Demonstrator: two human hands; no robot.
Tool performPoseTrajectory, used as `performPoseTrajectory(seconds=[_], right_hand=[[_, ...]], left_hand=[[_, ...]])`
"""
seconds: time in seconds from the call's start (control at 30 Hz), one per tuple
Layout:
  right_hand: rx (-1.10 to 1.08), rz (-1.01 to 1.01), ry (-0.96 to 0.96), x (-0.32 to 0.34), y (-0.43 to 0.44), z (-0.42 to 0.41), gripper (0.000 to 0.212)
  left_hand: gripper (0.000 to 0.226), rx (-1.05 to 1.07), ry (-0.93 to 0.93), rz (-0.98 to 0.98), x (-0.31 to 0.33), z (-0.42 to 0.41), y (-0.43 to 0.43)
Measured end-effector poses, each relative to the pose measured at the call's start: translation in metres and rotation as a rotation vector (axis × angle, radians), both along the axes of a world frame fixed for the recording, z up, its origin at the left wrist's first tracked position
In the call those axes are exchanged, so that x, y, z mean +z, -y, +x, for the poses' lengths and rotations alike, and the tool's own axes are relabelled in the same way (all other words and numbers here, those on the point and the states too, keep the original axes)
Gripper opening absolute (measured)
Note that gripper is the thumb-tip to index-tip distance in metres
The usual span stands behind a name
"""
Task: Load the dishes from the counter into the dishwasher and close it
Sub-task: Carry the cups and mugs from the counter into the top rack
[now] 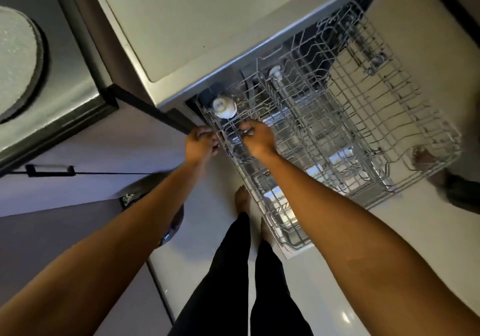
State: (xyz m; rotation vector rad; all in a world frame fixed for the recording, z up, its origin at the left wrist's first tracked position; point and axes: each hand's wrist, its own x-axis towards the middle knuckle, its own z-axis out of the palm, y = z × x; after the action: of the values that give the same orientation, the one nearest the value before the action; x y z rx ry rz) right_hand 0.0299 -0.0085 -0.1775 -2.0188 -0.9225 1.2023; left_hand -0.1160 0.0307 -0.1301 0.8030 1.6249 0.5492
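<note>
both hands curled on wire rack (pixel 259 187): left hand (pixel 201 143) grips its outer rim, right hand (pixel 257 138) fingers hooked over wires just inside; no dish seen in either. white cup (pixel 224 107) sits upside down in far corner, just beyond fingertips. second rack (pixel 389 117) pulled out, looks bare. counter (pixel 207 24) part in view shows no dishes. likely early: one item loaded, closing left.

inverted white cup (pixel 225 107), wire rack (pixel 363 117) pulled out
</note>
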Motion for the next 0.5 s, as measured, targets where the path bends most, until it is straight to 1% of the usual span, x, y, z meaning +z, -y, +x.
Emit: performPoseTrajectory(seconds=[0.13, 0.27, 0.33, 0.4, 0.47, 0.5], right_hand=[[0.062, 0.057, 0.036, 0.026, 0.036, -0.014, 0.022], [0.157, 0.128, 0.084, 0.063, 0.055, -0.052, 0.018], [0.265, 0.16, 0.089, 0.08, 0.056, -0.08, 0.016], [0.406, 0.202, 0.109, 0.096, 0.053, -0.115, 0.014], [0.503, 0.219, 0.122, 0.108, 0.05, -0.146, 0.013], [0.583, 0.233, 0.13, 0.118, 0.046, -0.173, 0.013]], left_hand=[[0.019, -0.036, -0.025, 0.038, 0.028, -0.026, 0.033], [0.015, -0.053, -0.028, 0.121, 0.053, -0.086, 0.073], [0.008, -0.044, -0.061, 0.19, 0.065, -0.126, 0.095], [0.011, 0.009, -0.127, 0.257, 0.078, -0.175, 0.118], [0.011, 0.053, -0.2, 0.293, 0.085, -0.218, 0.137], [0.014, 0.12, -0.239, 0.31, 0.094, -0.248, 0.151]])
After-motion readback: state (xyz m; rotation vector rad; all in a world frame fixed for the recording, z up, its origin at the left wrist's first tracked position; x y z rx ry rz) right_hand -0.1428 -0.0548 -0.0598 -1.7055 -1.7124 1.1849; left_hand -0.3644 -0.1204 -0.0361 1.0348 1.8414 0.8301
